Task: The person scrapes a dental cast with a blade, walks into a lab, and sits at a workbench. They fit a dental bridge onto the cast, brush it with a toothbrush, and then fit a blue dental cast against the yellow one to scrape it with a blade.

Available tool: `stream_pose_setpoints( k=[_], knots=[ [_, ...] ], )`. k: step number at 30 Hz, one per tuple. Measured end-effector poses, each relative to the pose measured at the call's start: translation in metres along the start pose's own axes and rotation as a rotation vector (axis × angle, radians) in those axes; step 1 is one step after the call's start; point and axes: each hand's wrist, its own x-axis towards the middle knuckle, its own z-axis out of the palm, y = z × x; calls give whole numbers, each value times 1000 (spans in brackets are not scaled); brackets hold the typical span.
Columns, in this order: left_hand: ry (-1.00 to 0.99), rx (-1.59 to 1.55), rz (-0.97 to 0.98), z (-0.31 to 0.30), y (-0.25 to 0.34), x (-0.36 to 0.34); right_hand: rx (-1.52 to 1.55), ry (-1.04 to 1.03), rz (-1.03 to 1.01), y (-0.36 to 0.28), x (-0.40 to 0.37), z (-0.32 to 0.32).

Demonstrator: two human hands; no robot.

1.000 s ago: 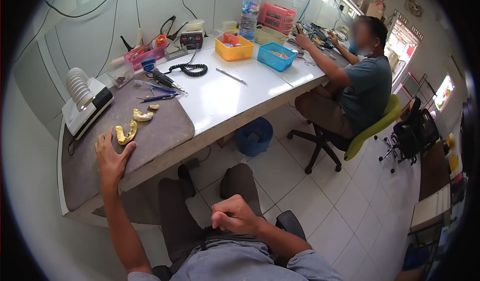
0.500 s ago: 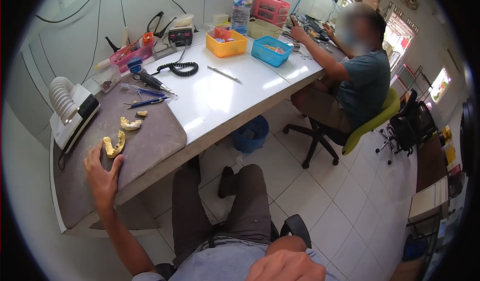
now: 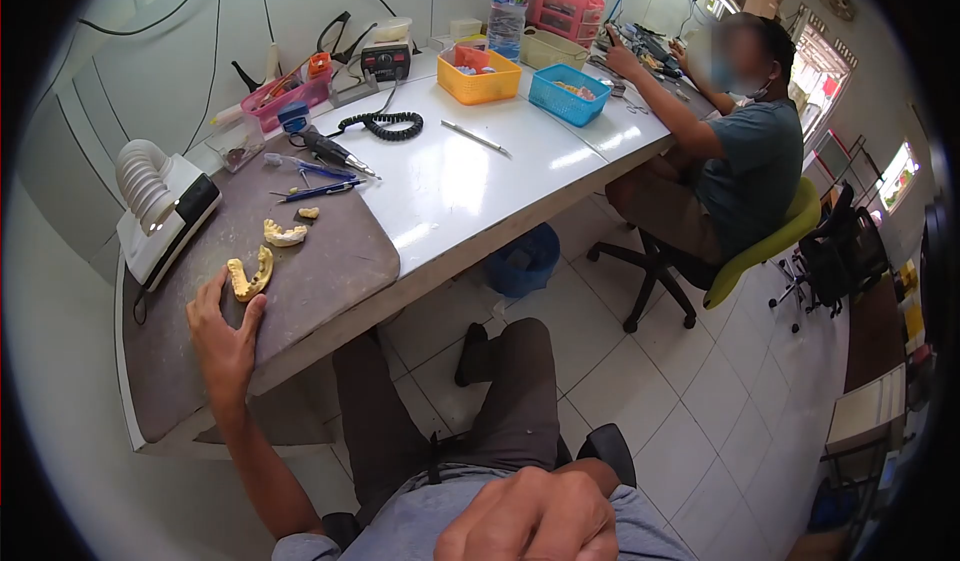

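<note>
My left hand (image 3: 225,333) lies on the brown mat (image 3: 330,271) at the bench's near edge. Its fingers and thumb are spread, with the tips close by a yellow horseshoe-shaped dental cast (image 3: 251,274). Behind that cast are a second, partly white dental cast (image 3: 285,234) and a small yellow cast piece (image 3: 309,213). Low in the view, close to the camera and in front of my chest, my right hand (image 3: 530,519) is closed with its knuckles facing up. Its fingertips are hidden, so I cannot tell what it holds.
A white device with a ribbed hose (image 3: 170,211) stands left of the casts. Beyond them lie a rotary handpiece (image 3: 335,151) and blue-handled tools (image 3: 320,190). Yellow (image 3: 478,86) and blue (image 3: 570,104) baskets stand farther back. A person (image 3: 750,151) sits at the right.
The view has shifted, so the bench appears farther right and slightly lower. My right hand has moved left in the view. My left hand keeps its place beside the cast.
</note>
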Motion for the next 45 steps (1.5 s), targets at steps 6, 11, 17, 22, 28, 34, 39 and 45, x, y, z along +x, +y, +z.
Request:
stream_pose_setpoints(
  k=[6, 11, 17, 22, 28, 34, 39, 45],
  knots=[
    [14, 22, 10, 3, -7, 1, -12, 75, -210, 19, 4, -31],
    [-4, -11, -3, 4, -1, 4, -62, 159, -328, 30, 59, -40],
    [23, -86, -86, 6, 0, 5, -322, -51, -399, 41, 68, -84],
    [23, 14, -82, -2, 1, 7, -312, -54, -105, 54, 43, -99],
    [-7, -5, -113, -3, 5, 14, -134, -168, 10, 64, 26, -88],
    [26, 34, -135, 3, 5, 14, -153, -228, 10, 58, 18, -82],
    [55, 35, -124, 5, 4, 12, -189, -230, 24, 51, 20, -78],
    [49, -28, -87, 4, 5, 10, -196, -248, 31, 49, 30, -70]
  ],
)
